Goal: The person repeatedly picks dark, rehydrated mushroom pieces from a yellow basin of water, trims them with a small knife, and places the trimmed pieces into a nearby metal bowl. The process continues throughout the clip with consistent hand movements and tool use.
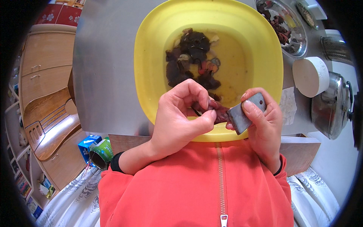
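My left hand (184, 110) pinches a dark reddish, wet, floppy piece (217, 109), perhaps soaked fungus or meat, between thumb and fingers. The thumb and fingers of my right hand (259, 113) are closed on a small flat metal blade (246, 113) with a hole near one corner. The blade's lower left edge meets the right end of the dark piece. Both hands are over the near rim of a yellow plastic basin (150, 85). Inside the basin, dark brown pieces (195, 45) lie in yellowish water, with some pale and orange bits among them.
A clear bowl of dark red pieces (280, 31) stands at the far right. Near it are a white round block (310, 76), a lidded metal pot (330, 107) and a mesh basket (336, 48). An open drawer (299, 153) juts out below the metal tabletop (107, 71).
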`<act>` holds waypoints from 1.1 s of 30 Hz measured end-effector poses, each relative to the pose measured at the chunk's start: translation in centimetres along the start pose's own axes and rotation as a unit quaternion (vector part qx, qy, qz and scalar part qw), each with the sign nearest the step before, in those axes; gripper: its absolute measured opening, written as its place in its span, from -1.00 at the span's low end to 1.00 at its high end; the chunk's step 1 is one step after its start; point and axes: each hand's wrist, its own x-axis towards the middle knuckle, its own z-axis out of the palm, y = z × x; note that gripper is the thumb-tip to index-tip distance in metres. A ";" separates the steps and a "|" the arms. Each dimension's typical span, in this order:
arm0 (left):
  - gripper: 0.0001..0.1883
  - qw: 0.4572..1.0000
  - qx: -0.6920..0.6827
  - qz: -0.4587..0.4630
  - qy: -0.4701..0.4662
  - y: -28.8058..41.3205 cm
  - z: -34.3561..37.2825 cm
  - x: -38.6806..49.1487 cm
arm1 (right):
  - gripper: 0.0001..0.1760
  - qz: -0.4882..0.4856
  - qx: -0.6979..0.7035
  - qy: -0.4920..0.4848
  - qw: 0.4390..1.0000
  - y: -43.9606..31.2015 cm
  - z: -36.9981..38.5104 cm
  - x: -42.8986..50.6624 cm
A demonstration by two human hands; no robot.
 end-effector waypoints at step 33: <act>-0.69 0.993 -0.065 -0.045 -0.088 0.3 -0.7 0.2 | -0.84 -0.166 -0.085 0.040 0.982 1.1 -1.2 0.2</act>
